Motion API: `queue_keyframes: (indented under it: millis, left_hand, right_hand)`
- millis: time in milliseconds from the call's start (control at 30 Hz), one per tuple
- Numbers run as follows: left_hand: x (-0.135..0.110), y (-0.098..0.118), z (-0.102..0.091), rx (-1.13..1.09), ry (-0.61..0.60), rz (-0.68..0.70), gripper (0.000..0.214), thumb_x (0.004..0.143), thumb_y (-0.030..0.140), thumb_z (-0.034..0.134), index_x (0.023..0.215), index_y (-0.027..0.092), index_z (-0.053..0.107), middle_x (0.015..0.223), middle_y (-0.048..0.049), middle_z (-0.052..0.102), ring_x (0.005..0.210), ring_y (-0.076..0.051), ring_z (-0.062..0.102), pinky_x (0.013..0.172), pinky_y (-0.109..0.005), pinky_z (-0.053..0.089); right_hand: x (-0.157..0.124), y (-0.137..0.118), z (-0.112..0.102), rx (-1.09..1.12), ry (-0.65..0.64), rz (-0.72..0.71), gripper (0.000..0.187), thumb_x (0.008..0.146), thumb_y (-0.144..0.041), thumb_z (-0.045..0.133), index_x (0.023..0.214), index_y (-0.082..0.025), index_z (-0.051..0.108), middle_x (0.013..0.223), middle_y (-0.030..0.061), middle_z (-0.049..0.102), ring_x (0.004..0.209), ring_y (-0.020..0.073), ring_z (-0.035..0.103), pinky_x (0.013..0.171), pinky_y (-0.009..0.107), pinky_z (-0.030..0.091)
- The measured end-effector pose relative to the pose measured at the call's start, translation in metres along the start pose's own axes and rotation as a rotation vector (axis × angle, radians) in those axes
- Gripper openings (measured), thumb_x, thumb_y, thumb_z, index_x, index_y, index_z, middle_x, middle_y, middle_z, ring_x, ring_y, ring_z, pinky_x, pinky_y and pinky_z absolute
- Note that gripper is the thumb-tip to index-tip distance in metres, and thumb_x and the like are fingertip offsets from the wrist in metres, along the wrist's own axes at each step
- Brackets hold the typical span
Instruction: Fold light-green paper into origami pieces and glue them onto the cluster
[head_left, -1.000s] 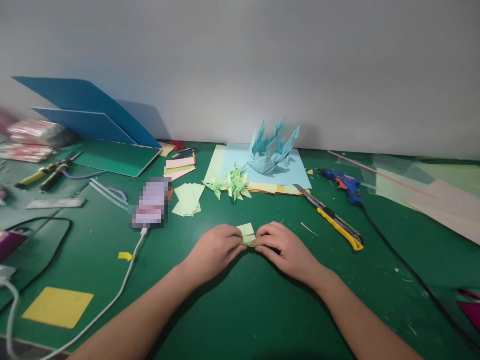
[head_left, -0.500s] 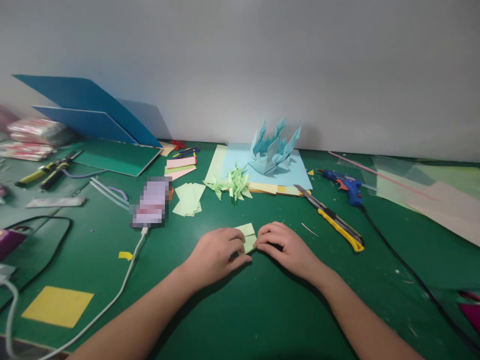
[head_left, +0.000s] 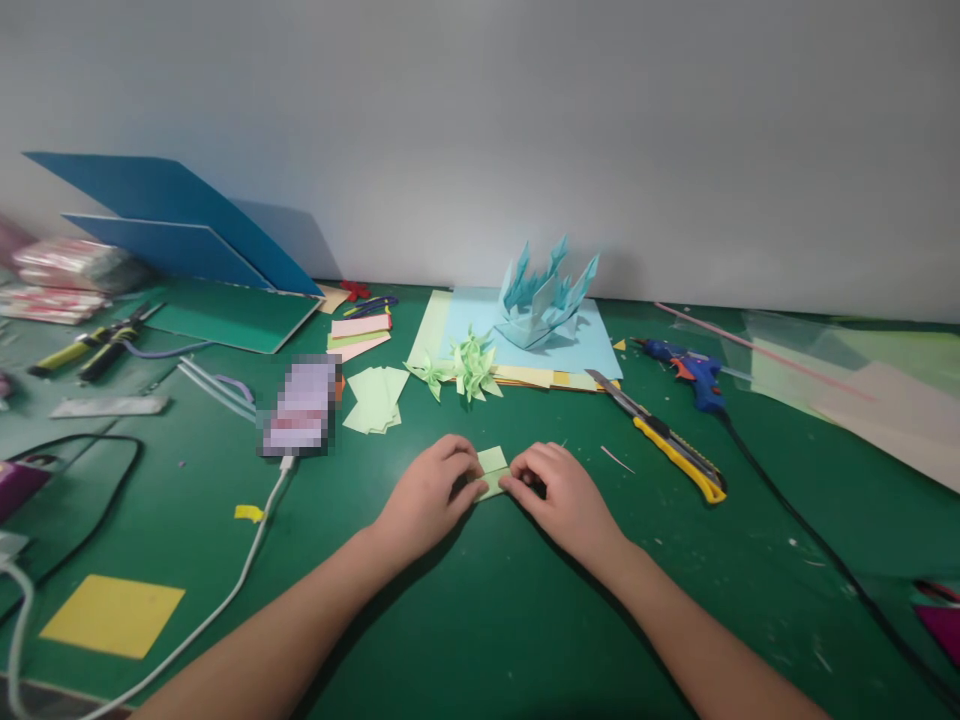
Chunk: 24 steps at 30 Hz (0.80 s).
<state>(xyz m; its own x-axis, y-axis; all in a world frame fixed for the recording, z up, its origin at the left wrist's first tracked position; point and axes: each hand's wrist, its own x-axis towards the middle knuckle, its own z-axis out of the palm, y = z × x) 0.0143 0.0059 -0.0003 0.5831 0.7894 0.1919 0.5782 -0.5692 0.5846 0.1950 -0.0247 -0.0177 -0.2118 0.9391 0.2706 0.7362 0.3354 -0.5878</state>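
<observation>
A small light-green piece of paper (head_left: 493, 460) lies on the green table, its near part folded up over itself. My left hand (head_left: 431, 492) pinches its left edge, thumb along the fold. At the right edge my right hand (head_left: 561, 497) pinches it too, fingers bent. My fingertips cover both ends of the fold. Beyond the hands sit light-green folded paper flowers (head_left: 474, 366) with pointed petals. To their left is a fanned stack of light-green paper pieces (head_left: 375, 398). A blue folded-paper piece with upright spikes (head_left: 544, 305) stands on blue sheets (head_left: 600, 350) at the back.
Right of my hands lies a yellow utility knife (head_left: 679, 455), blade out, near a blue glue gun (head_left: 697, 378) with a black cord. To the left are a blurred phone (head_left: 301, 405) on a white cable (head_left: 255, 555), pliers (head_left: 112, 340) and a yellow sheet (head_left: 112, 615).
The near part of the light-green paper has come up and over, so the piece is now shorter. My left hand has drawn back slightly, and my right thumb has shifted onto the folded edge.
</observation>
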Motion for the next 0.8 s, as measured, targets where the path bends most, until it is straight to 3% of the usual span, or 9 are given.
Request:
queue_keyframes:
  millis: [267,800]
  left_hand:
    - [-0.001,0.000,0.002,0.025,0.006,-0.012,0.008,0.081,0.016,0.057,0.089,0.016,0.057,0.091,-0.0048,0.058,0.077,-0.016,0.057,0.072,-0.031,0.050]
    - [0.001,-0.001,0.003,0.072,-0.001,0.061,0.011,0.084,0.014,0.054,0.083,0.017,0.064,0.087,-0.0045,0.059,0.080,-0.017,0.058,0.072,-0.030,0.048]
  right_hand:
    - [0.000,-0.004,0.005,-0.063,0.049,0.002,0.021,0.085,-0.018,0.049,0.065,-0.020,0.043,0.064,0.0010,0.049,0.066,0.0178,0.045,0.060,0.029,0.034]
    - [0.000,-0.004,0.011,-0.122,0.105,-0.001,0.021,0.082,-0.018,0.048,0.064,-0.022,0.038,0.065,0.0015,0.048,0.064,0.0184,0.043,0.059,0.029,0.033]
